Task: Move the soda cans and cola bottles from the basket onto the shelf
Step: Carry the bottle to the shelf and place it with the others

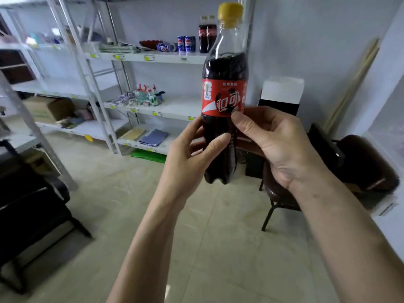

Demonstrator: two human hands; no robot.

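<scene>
both hands grasp one cola bottle (225, 88) upright between them: left hand (188, 154) round its lower body, right hand (275, 145) at the label. beyond them the shelf (153, 56) holds two bottles (206, 36) and blue cans (187, 43); a dark chair (363, 167) sits right of the right hand.

I see both forearms raised ahead, my left hand (188, 154) and right hand (275, 147) curled, fingers gripping between them.

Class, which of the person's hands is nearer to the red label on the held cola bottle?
Right. The right hand has its thumb tip on the red label's lower edge; the left hand grips the cola bottle lower, below the label.
</scene>
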